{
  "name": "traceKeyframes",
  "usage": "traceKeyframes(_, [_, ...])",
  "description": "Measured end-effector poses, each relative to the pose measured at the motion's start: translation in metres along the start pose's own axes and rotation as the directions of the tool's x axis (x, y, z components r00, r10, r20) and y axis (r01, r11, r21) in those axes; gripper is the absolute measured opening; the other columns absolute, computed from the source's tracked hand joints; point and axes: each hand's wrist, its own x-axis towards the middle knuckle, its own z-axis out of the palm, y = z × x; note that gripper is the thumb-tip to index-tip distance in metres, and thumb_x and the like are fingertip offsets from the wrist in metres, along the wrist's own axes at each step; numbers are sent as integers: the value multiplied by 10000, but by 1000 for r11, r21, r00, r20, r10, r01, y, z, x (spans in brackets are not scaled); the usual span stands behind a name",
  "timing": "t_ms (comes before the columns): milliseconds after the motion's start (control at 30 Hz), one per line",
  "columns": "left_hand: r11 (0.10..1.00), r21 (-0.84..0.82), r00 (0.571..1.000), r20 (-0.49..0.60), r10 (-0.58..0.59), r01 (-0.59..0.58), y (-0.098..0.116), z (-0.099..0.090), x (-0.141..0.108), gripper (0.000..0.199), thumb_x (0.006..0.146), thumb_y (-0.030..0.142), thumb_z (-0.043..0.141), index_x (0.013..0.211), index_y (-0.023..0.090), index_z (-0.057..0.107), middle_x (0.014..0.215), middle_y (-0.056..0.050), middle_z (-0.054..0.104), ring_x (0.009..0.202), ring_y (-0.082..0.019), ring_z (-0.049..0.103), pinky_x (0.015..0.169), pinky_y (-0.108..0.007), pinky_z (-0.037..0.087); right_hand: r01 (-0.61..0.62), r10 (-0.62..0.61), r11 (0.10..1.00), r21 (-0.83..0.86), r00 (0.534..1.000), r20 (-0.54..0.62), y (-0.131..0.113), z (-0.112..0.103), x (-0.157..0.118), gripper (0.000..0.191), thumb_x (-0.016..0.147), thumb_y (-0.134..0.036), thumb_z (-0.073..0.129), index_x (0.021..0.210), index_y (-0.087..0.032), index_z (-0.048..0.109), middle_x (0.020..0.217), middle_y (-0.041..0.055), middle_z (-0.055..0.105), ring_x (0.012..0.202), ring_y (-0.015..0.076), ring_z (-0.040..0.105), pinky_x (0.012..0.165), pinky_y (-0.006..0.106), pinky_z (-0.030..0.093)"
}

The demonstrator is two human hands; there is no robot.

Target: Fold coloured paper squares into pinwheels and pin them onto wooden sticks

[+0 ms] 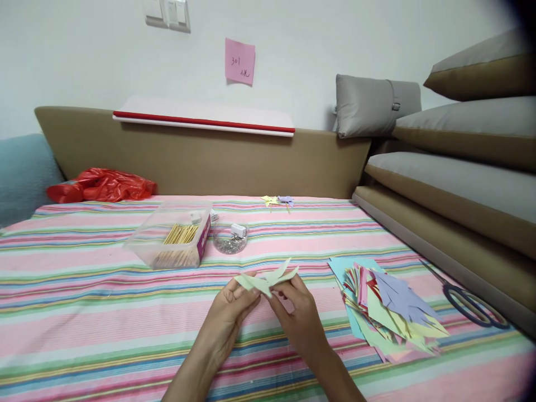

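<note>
Between my two hands, above the striped cloth, is a pale green paper pinwheel [266,283] with its pointed blades spread. My left hand [230,310] pinches its left side between thumb and fingers. On the right side, my right hand [296,312] grips the paper with its thumb and fingers. Beyond the hands stands a clear round dish [230,240] of small metal pins with a white block in it. To its left is a clear plastic box [154,240] holding wooden sticks [181,234].
Cut colored paper [389,312] lies piled at the right, beside black-handled scissors [469,304]. Two finished pinwheels, yellow [270,200] and purple [286,200], lie at the back. A red plastic bag [104,185] sits back left. Stacked cushions [460,178] border the right side.
</note>
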Motion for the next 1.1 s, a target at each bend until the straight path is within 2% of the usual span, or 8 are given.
traceKeyframes(100, [999, 42, 1000, -18, -17, 17, -1, -3, -2, 364, 773, 226, 812, 1123, 233, 713, 966, -11, 748, 998, -162, 649, 887, -226, 505, -43, 33, 995, 89, 994, 102, -5, -2, 3, 169, 968, -269, 548, 922, -232, 706, 942, 46, 551, 883, 191, 571, 785, 313, 467])
traceKeyframes(167, [997, 61, 999, -17, -44, 45, -2, -3, -3, 270, 792, 247, 796, 1057, 229, 747, 986, -25, 747, 1007, -171, 636, 882, -238, 507, -71, 50, 990, 124, 985, 167, -6, -6, 4, 190, 974, -295, 540, 897, -237, 704, 938, 41, 548, 895, 192, 567, 798, 310, 464])
traceKeyframes(267, [994, 68, 997, -4, -81, 81, -2, -1, -3, 151, 816, 292, 780, 945, 213, 772, 960, -42, 740, 969, -176, 628, 866, -266, 511, -97, 75, 989, 108, 980, 184, -5, -9, 4, 154, 959, -305, 564, 911, -242, 697, 908, 33, 562, 888, 193, 560, 801, 307, 456])
traceKeyframes(433, [992, 96, 997, -13, -76, 77, -2, 4, -3, 221, 834, 336, 765, 1012, 205, 757, 1056, -76, 722, 958, -182, 611, 834, -282, 506, -117, 101, 991, 66, 972, 211, -3, -9, 1, 126, 946, -298, 576, 907, -250, 686, 871, 15, 611, 856, 189, 569, 800, 313, 440])
traceKeyframes(567, [988, 151, 998, -55, -28, 36, -3, 4, -3, 238, 824, 357, 770, 1003, 201, 754, 984, -60, 720, 926, -174, 601, 781, -248, 490, -158, 140, 981, 116, 979, 150, -4, -3, 0, 117, 928, -308, 598, 892, -238, 685, 895, 22, 602, 838, 179, 561, 755, 295, 441])
traceKeyframes(700, [959, 280, 996, -56, 72, -54, -5, 3, -2, 235, 826, 387, 758, 933, 179, 757, 919, -55, 722, 897, -181, 597, 766, -246, 481, -232, 231, 957, 173, 973, 26, -6, 6, 1, 182, 902, -354, 626, 797, -212, 669, 798, 11, 571, 730, 161, 526, 684, 281, 427])
traceKeyframes(933, [921, 379, 991, -54, 121, -92, -8, 4, 0, 325, 851, 449, 707, 987, 159, 764, 931, -86, 744, 911, -227, 641, 815, -302, 496, -377, 427, 864, 333, 899, -92, -9, 14, 0, 235, 865, -431, 656, 823, -200, 652, 748, 5, 604, 685, 162, 542, 643, 272, 440])
traceKeyframes(1100, [929, 352, 983, -96, 156, -113, -13, 9, -3, 339, 811, 449, 748, 988, 160, 746, 939, -74, 735, 870, -208, 625, 773, -286, 504, -399, 472, 820, 410, 876, -93, -10, 18, 0, 254, 856, -447, 664, 831, -196, 629, 746, 18, 665, 698, 170, 581, 663, 276, 456])
